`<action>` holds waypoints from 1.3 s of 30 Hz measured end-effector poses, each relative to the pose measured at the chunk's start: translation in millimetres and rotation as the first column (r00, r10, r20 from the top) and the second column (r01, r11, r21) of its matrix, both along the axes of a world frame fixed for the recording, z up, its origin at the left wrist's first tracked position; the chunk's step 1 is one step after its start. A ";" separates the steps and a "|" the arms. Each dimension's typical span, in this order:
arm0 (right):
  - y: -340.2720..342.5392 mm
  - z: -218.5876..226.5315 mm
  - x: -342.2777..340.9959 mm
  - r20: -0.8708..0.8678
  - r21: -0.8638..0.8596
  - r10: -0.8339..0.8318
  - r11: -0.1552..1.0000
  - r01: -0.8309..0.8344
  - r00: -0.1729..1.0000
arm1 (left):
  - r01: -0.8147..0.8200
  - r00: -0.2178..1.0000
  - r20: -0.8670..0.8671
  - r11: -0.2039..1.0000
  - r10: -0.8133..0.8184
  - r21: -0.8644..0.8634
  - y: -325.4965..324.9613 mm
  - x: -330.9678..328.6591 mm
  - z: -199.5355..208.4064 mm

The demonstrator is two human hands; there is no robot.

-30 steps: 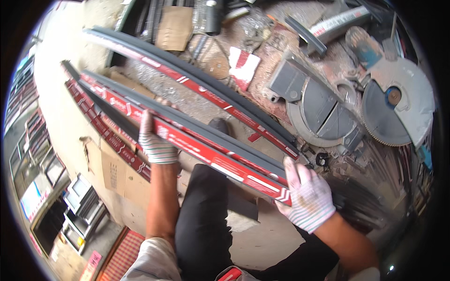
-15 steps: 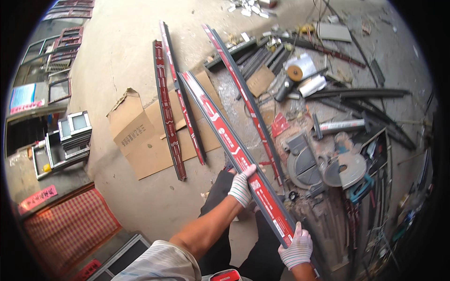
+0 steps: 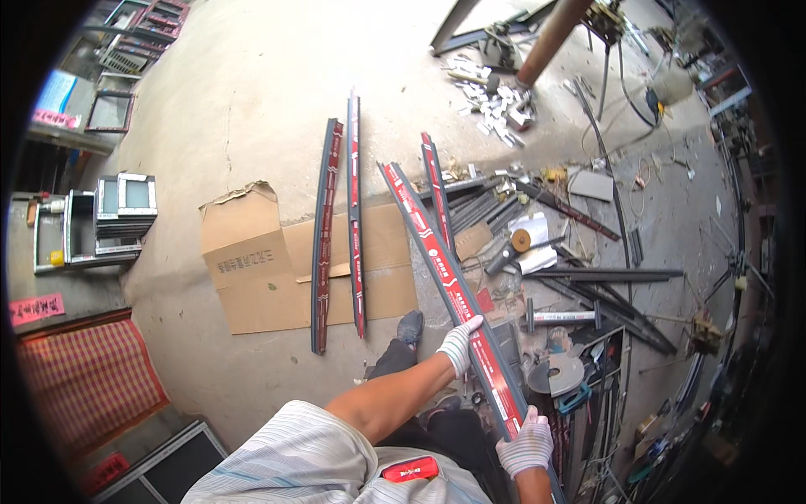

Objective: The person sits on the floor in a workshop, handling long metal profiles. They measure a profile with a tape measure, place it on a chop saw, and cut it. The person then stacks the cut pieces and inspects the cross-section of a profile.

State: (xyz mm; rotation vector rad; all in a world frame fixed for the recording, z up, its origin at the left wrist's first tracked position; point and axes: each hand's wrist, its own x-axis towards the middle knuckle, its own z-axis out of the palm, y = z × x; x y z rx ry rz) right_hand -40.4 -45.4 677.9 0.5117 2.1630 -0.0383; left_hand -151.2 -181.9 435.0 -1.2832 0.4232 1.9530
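A long grey window-frame profile with red printed film (image 3: pixel 440 267) slants across the front of me. My left hand (image 3: pixel 458 348), in a striped white glove, is closed round it below its middle. Lower down, my right hand (image 3: pixel 527 447), gloved alike, grips it close to the near end, with the thumb along the top. Two similar profiles, a left one (image 3: pixel 326 239) and a right one (image 3: pixel 356 244), lie over a flattened cardboard sheet (image 3: pixel 243 290). Another red-filmed profile (image 3: pixel 437 189) shows partly behind the held one.
To the right are a miter saw with a round guard (image 3: pixel 561 374), an angle grinder (image 3: pixel 509 251) and heaped dark profiles (image 3: pixel 609 275). White offcuts (image 3: pixel 497 102) lie by a brown post (image 3: pixel 550 46). Small window frames (image 3: pixel 126 206) are stacked at left.
My view has shifted, showing more floor ahead. The held profile's far end has swung right, away from the cardboard. Both hands keep their hold.
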 end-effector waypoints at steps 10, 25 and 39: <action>-46.5 46.1 -144.5 -0.134 0.062 0.184 0.982 -0.177 0.974 | 0.002 0.996 -0.086 1.000 -0.004 -0.018 -1.2 -91.4 99.0; -117.9 124.1 -429.7 -0.829 0.016 0.354 0.789 -0.615 0.433 | -0.105 0.987 -0.137 0.988 0.089 -0.110 -30.4 -444.8 147.1; -142.8 167.7 -751.7 -0.574 -0.750 -0.777 0.375 -0.544 0.256 | -0.392 0.890 -0.152 0.893 0.429 0.222 -148.7 -768.5 201.8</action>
